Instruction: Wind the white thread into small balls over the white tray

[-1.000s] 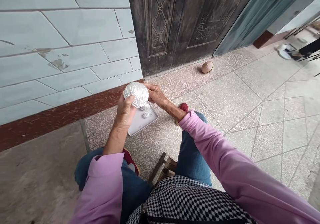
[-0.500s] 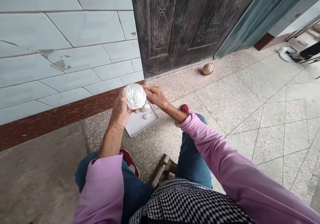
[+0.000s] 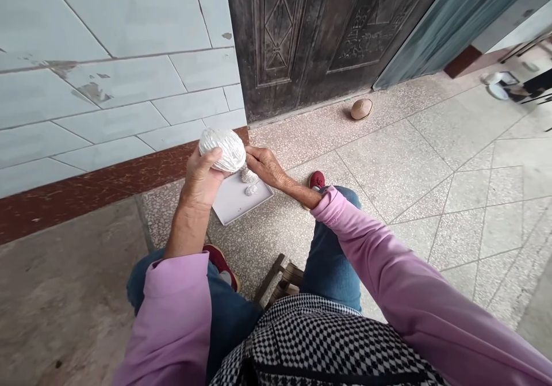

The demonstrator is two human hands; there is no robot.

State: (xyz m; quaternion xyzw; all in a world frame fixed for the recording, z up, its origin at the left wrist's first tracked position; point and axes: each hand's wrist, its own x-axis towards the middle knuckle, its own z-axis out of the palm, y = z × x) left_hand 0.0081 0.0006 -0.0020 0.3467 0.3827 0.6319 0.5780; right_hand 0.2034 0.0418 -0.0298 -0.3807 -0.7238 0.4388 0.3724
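A white, slightly shiny ball of yarn (image 3: 224, 146), wound in many strands, rests in my left hand (image 3: 199, 183). The thumb lies over its near side, while the other fingers are mostly hidden behind and below it. At the ball's right edge is my right hand (image 3: 267, 168), its thumb and fingers pinched together; any strand between them is too fine to see. Beneath the hands, a shallow pale tray (image 3: 228, 206) sits on the floor. Two small white wound clumps (image 3: 251, 189) lie in it, one partly covered by my right hand.
A low wooden stool (image 3: 276, 282) is between my legs. Light tiled wall (image 3: 142, 81) rises at the left, beside a dark carved door (image 3: 302, 35). A tan rounded object (image 3: 361, 109) lies on the speckled floor by the door. Pale dishes (image 3: 498, 90) appear far right.
My left hand has tilted the ball of yarn and moved it slightly up and left, so its long side now shows. My right hand stays pinched at its edge. The view has shifted a little.
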